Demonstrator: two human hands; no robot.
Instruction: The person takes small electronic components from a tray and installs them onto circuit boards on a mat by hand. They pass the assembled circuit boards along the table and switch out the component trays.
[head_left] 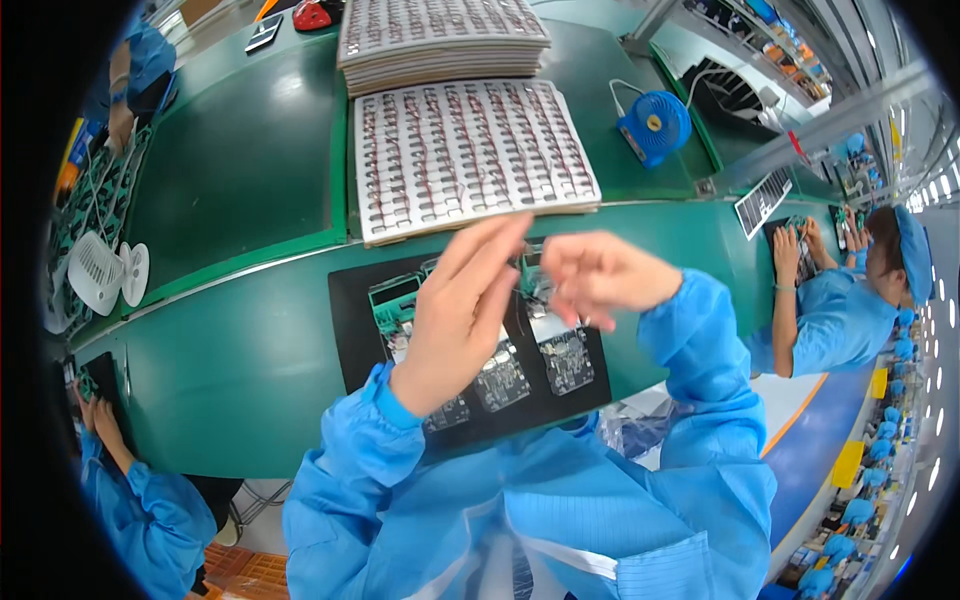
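A black mat [352, 345] lies on the green bench in front of me. Several green-framed devices [398, 292] with bare circuit boards [503, 380] sit on it in a row, partly covered by my hands. My left hand [455, 320] hovers over the middle of the row, fingers stretched toward the far right, thumb apart; I see nothing held in it. Close by on its right, my right hand [610, 272] hangs above the right-hand device [566, 358]. Its fingers are bent and smeared by motion, so whether they hold anything is unclear.
Just beyond my hands, a white foam tray [370, 205] holds rows of small dark parts with red wires. A stack of similar trays [445, 60] stands behind it. A blue fan [655, 128] is at the far right. Co-workers [840, 290] sit on both sides.
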